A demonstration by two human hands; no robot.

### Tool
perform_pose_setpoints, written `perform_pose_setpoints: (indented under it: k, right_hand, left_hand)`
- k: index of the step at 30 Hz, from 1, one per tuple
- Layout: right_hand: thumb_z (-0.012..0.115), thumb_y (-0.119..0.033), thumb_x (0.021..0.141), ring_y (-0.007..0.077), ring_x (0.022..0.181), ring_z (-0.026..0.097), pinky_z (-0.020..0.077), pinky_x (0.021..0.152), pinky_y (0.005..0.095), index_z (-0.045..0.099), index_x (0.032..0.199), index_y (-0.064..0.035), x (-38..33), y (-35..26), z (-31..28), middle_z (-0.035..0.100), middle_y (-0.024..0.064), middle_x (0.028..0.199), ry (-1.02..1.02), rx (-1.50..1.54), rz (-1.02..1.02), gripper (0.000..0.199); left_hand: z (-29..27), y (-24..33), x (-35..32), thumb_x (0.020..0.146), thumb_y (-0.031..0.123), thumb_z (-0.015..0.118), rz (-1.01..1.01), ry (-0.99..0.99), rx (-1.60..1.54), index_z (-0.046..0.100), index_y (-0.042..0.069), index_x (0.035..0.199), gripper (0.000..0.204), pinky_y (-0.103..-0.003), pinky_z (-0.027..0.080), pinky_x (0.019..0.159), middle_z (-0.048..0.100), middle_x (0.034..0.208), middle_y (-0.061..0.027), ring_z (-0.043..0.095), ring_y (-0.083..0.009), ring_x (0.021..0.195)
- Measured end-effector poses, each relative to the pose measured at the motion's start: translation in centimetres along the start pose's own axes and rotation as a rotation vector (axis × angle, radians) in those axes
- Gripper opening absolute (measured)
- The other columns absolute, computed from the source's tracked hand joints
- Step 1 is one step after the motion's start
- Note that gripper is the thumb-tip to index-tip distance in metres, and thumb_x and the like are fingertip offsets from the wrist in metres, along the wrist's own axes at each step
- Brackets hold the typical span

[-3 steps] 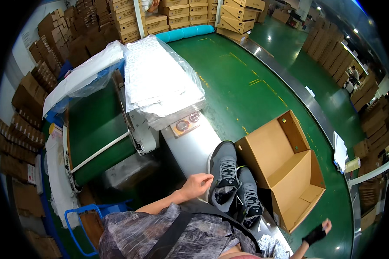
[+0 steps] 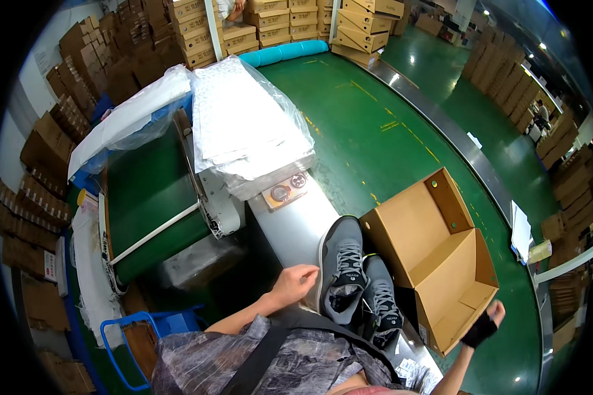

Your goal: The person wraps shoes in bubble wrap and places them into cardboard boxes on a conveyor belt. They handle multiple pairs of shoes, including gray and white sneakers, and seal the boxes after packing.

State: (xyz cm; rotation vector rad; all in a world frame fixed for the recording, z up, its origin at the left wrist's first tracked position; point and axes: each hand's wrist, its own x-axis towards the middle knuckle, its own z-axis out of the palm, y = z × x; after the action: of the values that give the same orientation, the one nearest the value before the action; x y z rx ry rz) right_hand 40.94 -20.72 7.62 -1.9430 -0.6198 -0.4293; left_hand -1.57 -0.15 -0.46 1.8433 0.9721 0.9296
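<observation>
Right hand [image 2: 486, 324] has moved up beside the five-o'clock edge of the brown shoebox [image 2: 441, 262]; grip unclear.
Left hand [image 2: 292, 285], fingers curled, contact unclear, sits at nine o'clock of two grey sneakers [image 2: 344, 262] with pale tongue lettering [image 2: 347, 276]; at their two o'clock the shoebox lies open, presumably for easy reach.

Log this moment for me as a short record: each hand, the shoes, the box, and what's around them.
Left hand: fingers curled, by the outer side of the left shoe; contact unclear; hand
Right hand: black covering, at the near right edge of the box; contact unclear; hand
Shoes: left shoe and right shoe, grey, laced, side by side, toes away from the person
Box: brown cardboard, lid open, right of the shoes
Surroundings: white sheets beyond the shoes; green surface beyond the box
</observation>
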Motion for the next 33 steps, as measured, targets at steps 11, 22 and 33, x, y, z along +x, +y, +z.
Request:
perform_pose_setpoints:
  k: [11, 22, 33]
  right_hand:
    - [0.070, -0.034, 0.071, 0.0359, 0.095, 0.058, 0.0458, 0.083, 0.0389, 0.048, 0.121, -0.0056, -7.8, -4.7, 24.7, 0.058, 0.0225, 0.105, -1.108, -0.098, 0.097, 0.062]
    - [0.059, -0.043, 0.075, 0.0349, 0.086, 0.059, 0.0472, 0.075, 0.0417, 0.062, 0.093, -0.0057, -9.8, -7.0, 26.8, 0.062, 0.0193, 0.090, -1.182, -0.824, -0.206, 0.041]
    - [0.063, -0.040, 0.071, 0.0326, 0.084, 0.061, 0.0479, 0.074, 0.0404, 0.063, 0.093, -0.0090, -8.7, -7.3, 26.5, 0.064, 0.0162, 0.088, -1.158, -0.783, -0.195, 0.038]
  left_hand:
    - [-5.6, -4.7, -0.5, 0.079, 0.008, 0.058, -0.074, 0.122, 0.073, 0.062, -0.001, 0.088, 0.013, -0.032, 0.049, 0.065, 0.063, 0.083, -0.0166, 0.062, -0.0296, 0.074]
    - [-17.1, -8.9, 17.1, 0.070, 0.015, 0.069, 0.296, 0.319, 0.537, 0.056, -0.002, 0.102, 0.038, -0.041, 0.041, 0.083, 0.054, 0.105, -0.0167, 0.051, -0.0341, 0.094]
    - [-15.4, -18.5, 26.5, 0.087, 0.055, 0.031, -0.399, 0.012, 0.937, 0.023, 0.003, 0.137, 0.072, -0.053, 0.002, 0.106, 0.015, 0.145, -0.0123, 0.009, -0.0240, 0.135]
